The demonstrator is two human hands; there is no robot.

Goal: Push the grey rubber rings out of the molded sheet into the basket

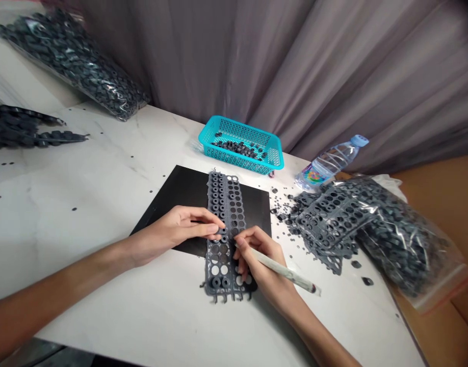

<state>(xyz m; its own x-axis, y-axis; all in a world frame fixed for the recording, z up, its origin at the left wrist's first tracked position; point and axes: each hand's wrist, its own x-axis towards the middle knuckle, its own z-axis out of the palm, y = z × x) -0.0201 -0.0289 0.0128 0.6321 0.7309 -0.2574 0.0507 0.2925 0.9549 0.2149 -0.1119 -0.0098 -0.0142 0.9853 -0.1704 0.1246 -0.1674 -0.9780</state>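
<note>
A long grey rubber sheet [225,204] full of round holes and small ring parts lies across a black mat [188,191] on the white table. My left hand [184,227] rests on the sheet's left edge, fingers pressed together flat on it, pinning it down. My right hand [259,257] is closed around a thin pale stick tool [283,272], held like a pen, its tip touching the sheet near the middle. Some holes in the sheet's near part are punched through; rings still sit in the far left columns.
A teal basket [274,160] with several loose black rings stands behind the mat. A plastic water bottle [329,163] lies at right beside a pile of spent grey sheets [326,224] and a clear bag of rings [402,239]. More bags [73,61] and sheets [20,132] lie at far left.
</note>
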